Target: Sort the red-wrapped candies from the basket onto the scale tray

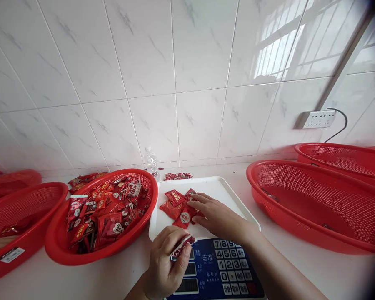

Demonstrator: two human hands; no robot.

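Note:
My left hand [164, 264] is closed around a small red snack packet [183, 246], held above the display side of a blue-fronted digital scale [209, 275]. On the scale's white tray [220, 189] lies a small pile of red wrapped packets [174, 204]. My right hand [211, 212] reaches over the right side of that pile with its fingers stretched out, the tips at the packets. Whether anything sits under those fingers is hidden. Left of the scale, a red mesh basket [153, 187] is heaped with mixed red packets [112, 212].
Another red basket [58, 196] stands at the far left. To the right are a big red basket [300, 166] with a few small packets inside and another basket [340, 150] behind. A clear bottle [150, 160] and loose packets [177, 176] sit by the tiled wall, below a power strip [318, 119].

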